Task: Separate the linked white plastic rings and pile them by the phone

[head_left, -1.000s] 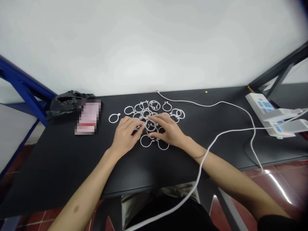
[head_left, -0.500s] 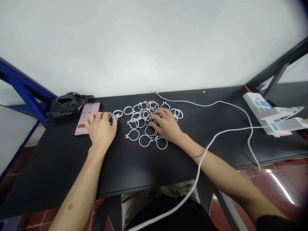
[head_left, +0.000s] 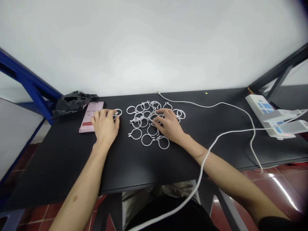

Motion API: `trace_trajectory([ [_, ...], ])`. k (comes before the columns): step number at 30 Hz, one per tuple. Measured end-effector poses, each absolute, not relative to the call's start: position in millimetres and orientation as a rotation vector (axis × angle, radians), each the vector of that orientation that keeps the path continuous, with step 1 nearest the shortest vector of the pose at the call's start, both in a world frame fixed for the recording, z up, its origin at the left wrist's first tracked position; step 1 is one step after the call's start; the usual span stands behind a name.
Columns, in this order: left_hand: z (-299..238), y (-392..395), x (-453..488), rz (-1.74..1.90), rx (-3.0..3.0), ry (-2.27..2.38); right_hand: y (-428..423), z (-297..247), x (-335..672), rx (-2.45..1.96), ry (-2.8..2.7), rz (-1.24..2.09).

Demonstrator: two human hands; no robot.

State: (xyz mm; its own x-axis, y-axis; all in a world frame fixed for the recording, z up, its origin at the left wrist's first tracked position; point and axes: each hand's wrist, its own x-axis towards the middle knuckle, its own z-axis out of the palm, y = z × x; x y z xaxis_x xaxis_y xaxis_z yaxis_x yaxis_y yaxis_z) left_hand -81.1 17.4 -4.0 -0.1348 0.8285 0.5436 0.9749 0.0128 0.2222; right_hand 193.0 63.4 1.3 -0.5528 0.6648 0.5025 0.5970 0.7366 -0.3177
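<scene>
Several white plastic rings (head_left: 147, 140) lie scattered in a cluster on the black table (head_left: 60, 154). My left hand (head_left: 104, 126) rests palm down left of the cluster, fingers spread, its fingertips touching a lone white ring (head_left: 117, 112) and lying next to a pink phone (head_left: 89, 119) that shows a timer. My right hand (head_left: 168, 125) lies flat on the cluster, its fingertips on rings near the middle. Neither hand lifts anything.
A crumpled black bag (head_left: 69, 102) sits at the back left behind the phone. A white cable (head_left: 216, 104) runs across the table to a white power strip (head_left: 267, 112) at the right. Blue frame bars (head_left: 31, 86) stand left, a dark frame bar (head_left: 281, 69) right.
My left hand left the ring cluster and moved left to the lone ring beside the phone. My right hand shifted slightly up over the cluster.
</scene>
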Motion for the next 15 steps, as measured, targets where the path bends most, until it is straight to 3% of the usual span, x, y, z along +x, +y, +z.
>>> trace_trajectory([
  [5, 7, 14, -50, -0.953, -2.08, -1.761, 57, 14, 192, -0.821, -2.139, 0.358],
  [11, 12, 8, -17, -0.962, -2.348, -1.316, 46, 25, 186, -0.796, -1.652, 1.319],
  [15, 12, 5, -16, -0.974, -2.309, -1.3, 49, 18, 184, -0.821, -1.457, 1.532],
])
